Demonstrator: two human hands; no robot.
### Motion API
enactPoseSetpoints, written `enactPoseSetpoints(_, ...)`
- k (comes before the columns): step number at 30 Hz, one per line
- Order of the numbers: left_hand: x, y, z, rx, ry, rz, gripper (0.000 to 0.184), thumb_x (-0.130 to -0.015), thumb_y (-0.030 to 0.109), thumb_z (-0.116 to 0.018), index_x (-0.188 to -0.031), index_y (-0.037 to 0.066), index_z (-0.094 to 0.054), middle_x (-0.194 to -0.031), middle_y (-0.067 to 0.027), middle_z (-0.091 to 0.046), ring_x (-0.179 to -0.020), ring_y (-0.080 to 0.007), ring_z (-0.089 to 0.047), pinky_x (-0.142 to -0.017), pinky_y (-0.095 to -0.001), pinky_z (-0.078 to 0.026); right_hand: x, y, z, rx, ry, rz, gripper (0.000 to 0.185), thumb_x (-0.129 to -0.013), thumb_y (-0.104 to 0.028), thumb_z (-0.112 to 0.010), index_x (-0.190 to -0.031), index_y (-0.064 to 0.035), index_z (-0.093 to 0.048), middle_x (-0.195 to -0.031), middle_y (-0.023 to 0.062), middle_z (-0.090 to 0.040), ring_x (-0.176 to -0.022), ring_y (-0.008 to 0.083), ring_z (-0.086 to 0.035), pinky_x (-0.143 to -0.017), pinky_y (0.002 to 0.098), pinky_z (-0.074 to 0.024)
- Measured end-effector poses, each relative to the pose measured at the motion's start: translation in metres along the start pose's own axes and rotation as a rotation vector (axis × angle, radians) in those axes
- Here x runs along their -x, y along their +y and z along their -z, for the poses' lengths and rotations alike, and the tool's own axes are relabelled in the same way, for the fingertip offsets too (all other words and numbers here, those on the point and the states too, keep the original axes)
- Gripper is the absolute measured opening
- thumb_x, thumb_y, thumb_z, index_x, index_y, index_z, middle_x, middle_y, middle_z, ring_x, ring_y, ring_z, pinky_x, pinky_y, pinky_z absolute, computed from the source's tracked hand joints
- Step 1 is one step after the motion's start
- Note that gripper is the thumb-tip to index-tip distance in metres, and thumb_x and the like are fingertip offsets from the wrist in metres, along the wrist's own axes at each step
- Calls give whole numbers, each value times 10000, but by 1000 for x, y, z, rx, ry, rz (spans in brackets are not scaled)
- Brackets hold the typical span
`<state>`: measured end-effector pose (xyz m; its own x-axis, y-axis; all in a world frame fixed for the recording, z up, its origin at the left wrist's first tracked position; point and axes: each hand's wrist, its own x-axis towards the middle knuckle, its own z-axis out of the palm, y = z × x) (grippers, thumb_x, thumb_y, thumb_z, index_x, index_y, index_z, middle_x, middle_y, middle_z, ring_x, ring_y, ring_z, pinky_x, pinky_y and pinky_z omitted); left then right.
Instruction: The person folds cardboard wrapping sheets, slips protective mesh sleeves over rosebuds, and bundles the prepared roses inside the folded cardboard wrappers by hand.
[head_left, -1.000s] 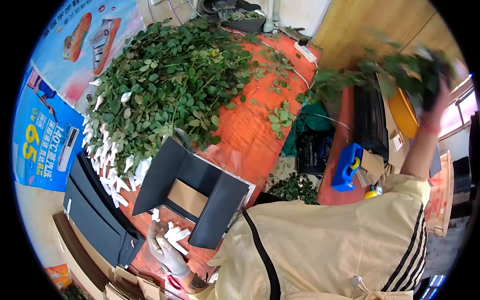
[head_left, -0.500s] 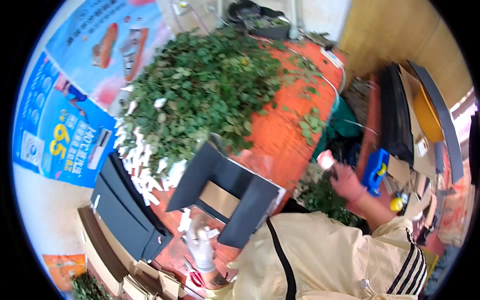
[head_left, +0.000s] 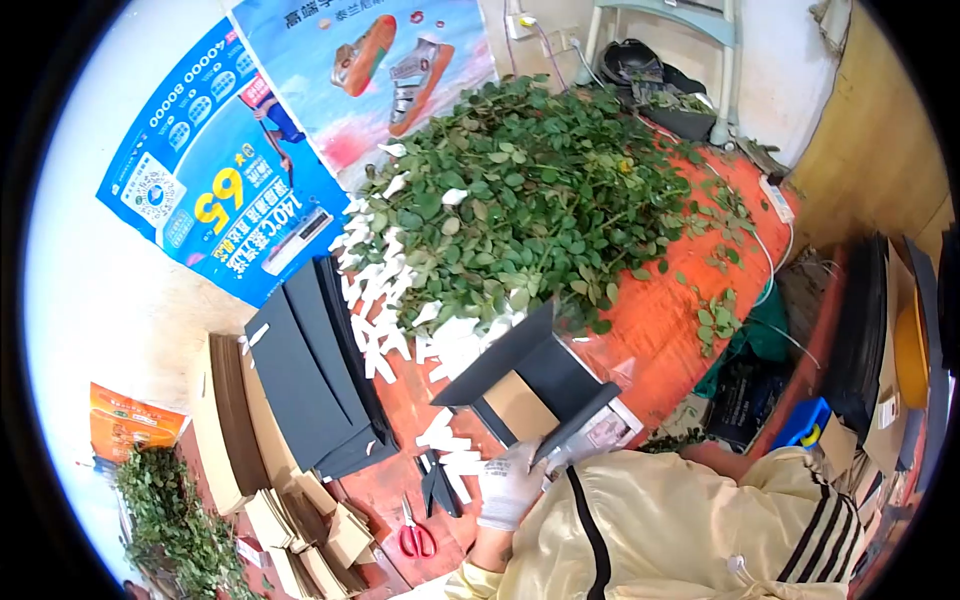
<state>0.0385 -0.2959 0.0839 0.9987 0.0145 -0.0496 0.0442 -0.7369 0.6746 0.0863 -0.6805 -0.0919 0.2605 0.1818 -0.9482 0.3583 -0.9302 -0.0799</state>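
A person in a cream jacket (head_left: pixel 690 520) with black stripes works at a red-orange worktop (head_left: pixel 660 330), seen from a head-worn camera. The left hand (head_left: pixel 510 485), in a pale glove, is at the near edge of an open black box (head_left: pixel 560 370) with a brown cardboard panel (head_left: pixel 520 406) inside; its fingertips meet the box's edge, though whether they pinch it cannot be told. The right hand is hidden — only a bit of bare forearm (head_left: pixel 718 460) shows beyond the jacket. The box sits at the front of the worktop, just before a large heap of green leafy stems (head_left: pixel 540 190), whose left ends carry white sleeves (head_left: pixel 370 300). Beside the left hand lie loose white pieces (head_left: pixel 460 463), a small black item (head_left: pixel 438 485) and red-handled scissors (head_left: pixel 416 538). Further left are black sheets (head_left: pixel 310 380) and brown cardboard stacks (head_left: pixel 225 420). A blue tape dispenser (head_left: pixel 803 424) stands to the right, and posters (head_left: pixel 230 170) cover the wall behind.
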Motion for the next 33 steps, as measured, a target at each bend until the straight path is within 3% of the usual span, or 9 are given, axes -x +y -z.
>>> enactPoseSetpoints(4, 0, -8, -8, -42, -7, 53, 252, -794, 214, -555, -987, 64, -617, -868, -157, -632, -812, -322, -615, -700, -396, -469, 81, 12, 145, -67, -196, 1, 513, -782, -440, -501, -1178, -125, -586, -1176, 73, -606, -1079, 248, -570, -882, 370, -442)
enactPoseSetpoints(8, -2, -7, -12, -97, 0, 78, 273, -811, 338, -551, -922, 98, -620, -787, -119, -638, -740, -303, -622, -617, -411, -467, 173, 1, 249, 427, 222, 239, 399, -769, -384, -475, -1019, -116, -634, -1015, 98, -644, -926, 285, -601, -781, 390, -460)
enactPoseSetpoints(10, -5, -1, -5, -124, -4, 119, 293, -811, 367, -550, -919, 106, -626, -796, -112, -643, -747, -296, -626, -621, -407, -471, 231, -41, 313, 111, 78, 650, 334, -785, -334, -507, -1015, -119, -617, -994, 77, -637, -918, 262, -591, -769, 382, -463)
enactPoseSetpoints(12, -2, -4, -11, -122, 46, 80, 277, -807, 355, -560, -936, 122, -637, -813, -96, -651, -756, -283, -632, -629, -395, -474, 287, -112, 352, 350, 457, 480, 300, -803, -290, -531, -1046, -125, -592, -935, 76, -628, -884, 262, -582, -769, 372, -463)
enactPoseSetpoints(14, 0, -4, -13, -145, 93, 96, 262, -809, 344, -565, -949, 136, -645, -834, -78, -659, -761, -267, -639, -637, -381, -477, 227, -124, 387, 784, 1036, 751, 306, -808, -281, -529, -1072, -133, -575, -883, 95, -611, -846, 281, -575, -776, 370, -463)
enactPoseSetpoints(18, 3, 7, -8, -127, 184, 116, 250, -817, 330, -560, -976, 157, -645, -849, -67, -664, -758, -264, -641, -655, -379, -482, 127, -216, 484, 546, 879, 951, 334, -825, -185, -459, -1128, -90, -563, -1004, 139, -599, -933, 291, -582, -804, 406, -456)
enactPoseSetpoints(20, -11, 15, 7, -150, -234, 281, 283, -797, 331, -582, -1008, 154, -645, -896, -83, -660, -819, -254, -637, -701, -376, -489, 13, -245, 520, 947, 1207, 826, 407, -827, -156, -424, -1202, -38, -530, -1181, 182, -538, -1071, 320, -536, -896, 427, -422)
enactPoseSetpoints(25, 6, -15, -45, -122, 314, 92, 260, -755, 209, -564, -998, 131, -616, -918, -55, -633, -889, -238, -613, -735, -362, -484, -179, -296, 589, 852, 1349, 658, 570, -805, -223, -383, -1336, -14, -379, -1397, 223, -335, -1303, 370, -293, -1090, 488, -174)
enactPoseSetpoints(33, 7, 2, -30, -44, 344, 114, 175, -732, 158, -560, -897, 118, -600, -835, -50, -587, -828, -247, -590, -698, -358, -472, -101, -319, 585, 849, 1056, 332, 835, -777, -302, -578, -1432, -6, -153, -1472, 227, -170, -1351, 398, -187, -1115, 454, -144)
